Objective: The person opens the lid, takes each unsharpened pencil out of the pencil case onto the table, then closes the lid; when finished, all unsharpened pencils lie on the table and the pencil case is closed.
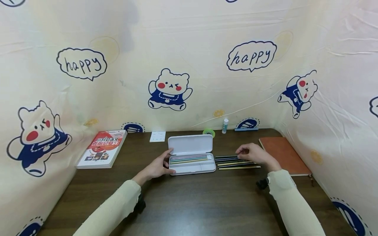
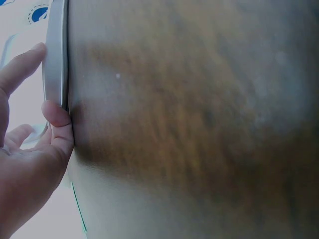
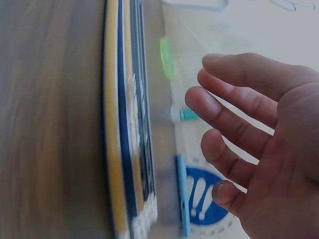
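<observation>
Pencil case [image 1: 192, 156], white with its lid tipped up and back, sits near the middle of the dark wooden desk [image 1: 189, 203], and I can see several pastel pencils lying in its upper tray. My left hand [image 1: 157, 167] is at the case's left end, thumb and fingers laid relaxed against the rim; in the left wrist view the fingers [image 2: 59, 124] press the edge of the case [image 2: 55, 64] without closing round it. Just to the right of the case lies a row of loose pencils [image 1: 236, 163], dark and yellow, side by side on the desk. My right hand [image 1: 255, 154] hovers over the far side of that row with its fingers loosely bent; the right wrist view shows the hand [image 3: 254, 134] spread and holding nothing, the pencils [image 3: 127, 144] apart from it. An orange notebook [image 1: 283, 155] lies near the right edge, a red-covered book [image 1: 103, 149] at the left. At the back stand a small glue bottle [image 1: 225, 126], a green tape roll [image 1: 208, 132] and a white card [image 1: 157, 136].
</observation>
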A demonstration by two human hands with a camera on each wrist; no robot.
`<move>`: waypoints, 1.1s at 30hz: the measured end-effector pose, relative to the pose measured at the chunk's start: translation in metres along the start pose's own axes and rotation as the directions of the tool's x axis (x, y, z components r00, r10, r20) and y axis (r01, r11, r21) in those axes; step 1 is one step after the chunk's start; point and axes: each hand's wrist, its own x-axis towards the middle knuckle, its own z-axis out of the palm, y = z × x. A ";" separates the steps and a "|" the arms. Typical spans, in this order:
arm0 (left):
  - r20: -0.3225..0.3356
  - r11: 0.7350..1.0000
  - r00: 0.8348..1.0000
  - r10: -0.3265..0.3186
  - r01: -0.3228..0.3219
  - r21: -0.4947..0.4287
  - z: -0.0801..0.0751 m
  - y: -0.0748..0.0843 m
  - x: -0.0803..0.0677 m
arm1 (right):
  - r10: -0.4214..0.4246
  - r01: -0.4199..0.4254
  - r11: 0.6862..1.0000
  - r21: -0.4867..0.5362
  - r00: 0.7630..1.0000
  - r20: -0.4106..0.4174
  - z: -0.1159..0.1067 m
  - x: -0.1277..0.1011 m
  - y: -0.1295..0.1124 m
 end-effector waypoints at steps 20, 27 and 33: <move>-0.007 1.000 1.000 -0.005 0.005 0.026 0.001 0.001 -0.001 | -0.192 0.196 0.977 -0.078 0.980 0.062 0.055 0.058 -0.064; -0.009 1.000 1.000 0.001 -0.001 0.017 0.000 0.001 0.000 | -0.135 0.146 0.983 -0.113 0.986 0.101 0.069 0.067 -0.075; -0.005 1.000 1.000 -0.002 0.002 0.016 0.000 0.001 0.000 | -0.084 0.101 0.986 -0.136 0.988 0.129 0.076 0.071 -0.077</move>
